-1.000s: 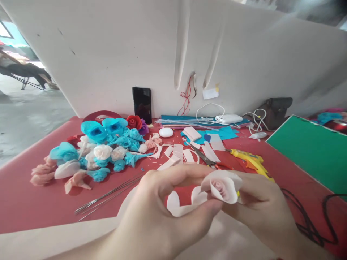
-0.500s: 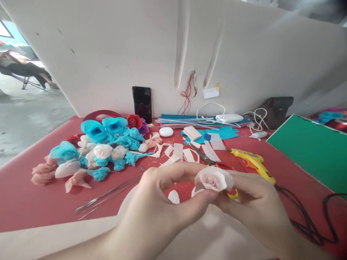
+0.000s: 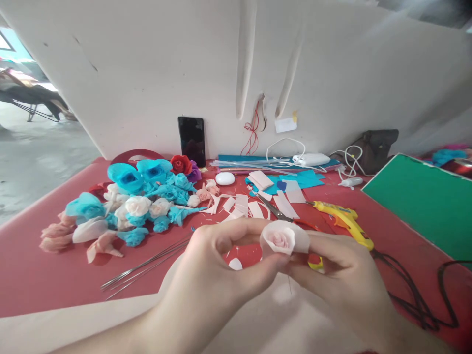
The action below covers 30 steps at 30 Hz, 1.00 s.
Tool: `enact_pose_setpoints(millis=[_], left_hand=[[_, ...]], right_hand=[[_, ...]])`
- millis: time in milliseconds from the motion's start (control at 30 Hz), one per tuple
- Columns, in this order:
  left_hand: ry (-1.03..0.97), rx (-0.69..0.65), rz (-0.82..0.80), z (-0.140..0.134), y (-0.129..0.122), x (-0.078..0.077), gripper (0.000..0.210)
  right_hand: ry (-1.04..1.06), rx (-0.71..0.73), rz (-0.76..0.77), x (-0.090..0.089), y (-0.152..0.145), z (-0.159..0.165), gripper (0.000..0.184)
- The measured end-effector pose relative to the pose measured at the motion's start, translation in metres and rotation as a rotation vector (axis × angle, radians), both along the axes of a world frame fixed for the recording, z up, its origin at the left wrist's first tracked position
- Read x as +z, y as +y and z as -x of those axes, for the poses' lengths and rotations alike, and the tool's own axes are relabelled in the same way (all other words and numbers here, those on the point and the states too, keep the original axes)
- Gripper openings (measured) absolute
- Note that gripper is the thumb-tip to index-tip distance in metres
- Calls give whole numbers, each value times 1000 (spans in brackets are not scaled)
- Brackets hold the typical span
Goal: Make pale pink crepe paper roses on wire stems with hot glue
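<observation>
Between my two hands is a pale pink paper rose (image 3: 280, 239), its rolled centre facing up and a thin wire stem pointing down below it. My left hand (image 3: 228, 275) pinches the flower's near left side between thumb and fingers. My right hand (image 3: 339, 270) grips its right side, where a pale petal wraps outward. On the table beneath lies a loose white petal (image 3: 235, 264), partly hidden by my left hand. Scissors (image 3: 276, 209) with red-orange and yellow handles lie just behind the flower, partly covered by my right hand.
Blue, white and pink paper flowers (image 3: 138, 206) crowd the left of the red table (image 3: 73, 280). Wires (image 3: 147, 263) lie nearer. Paper strips (image 3: 254, 209) spread in the middle. A yellow glue gun (image 3: 342, 219) with black cord and a green board (image 3: 424, 206) are right; a phone (image 3: 191, 141) leans behind.
The rose has shifted slightly left and its opening is tilted more towards the left. The petal's right side now stretches out towards my right fingers. Both hands keep their hold.
</observation>
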<state>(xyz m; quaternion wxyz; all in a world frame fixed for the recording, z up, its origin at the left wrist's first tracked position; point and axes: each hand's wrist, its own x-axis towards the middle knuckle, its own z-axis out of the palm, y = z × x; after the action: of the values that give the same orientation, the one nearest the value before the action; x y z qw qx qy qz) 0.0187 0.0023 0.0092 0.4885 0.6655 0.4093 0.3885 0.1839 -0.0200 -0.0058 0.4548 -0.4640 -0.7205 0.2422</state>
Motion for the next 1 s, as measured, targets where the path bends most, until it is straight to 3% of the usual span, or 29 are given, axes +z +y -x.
enact_pose_setpoints(millis=[100,333,533,1000], left_hand=[[56,-6,86,1,-1,4,7],[102,-7,41,4,4,-4,13],[72,-32,-80,3,4,2,10],[89,-28,-134,3,8,9,17]], right_hand=[[-2,-29,24,0,0,0,9],[-111,-98,32,-3,1,-1,28],[33,-35,70,-3,0,1,7],[46,-83,43,0,1,2,13]])
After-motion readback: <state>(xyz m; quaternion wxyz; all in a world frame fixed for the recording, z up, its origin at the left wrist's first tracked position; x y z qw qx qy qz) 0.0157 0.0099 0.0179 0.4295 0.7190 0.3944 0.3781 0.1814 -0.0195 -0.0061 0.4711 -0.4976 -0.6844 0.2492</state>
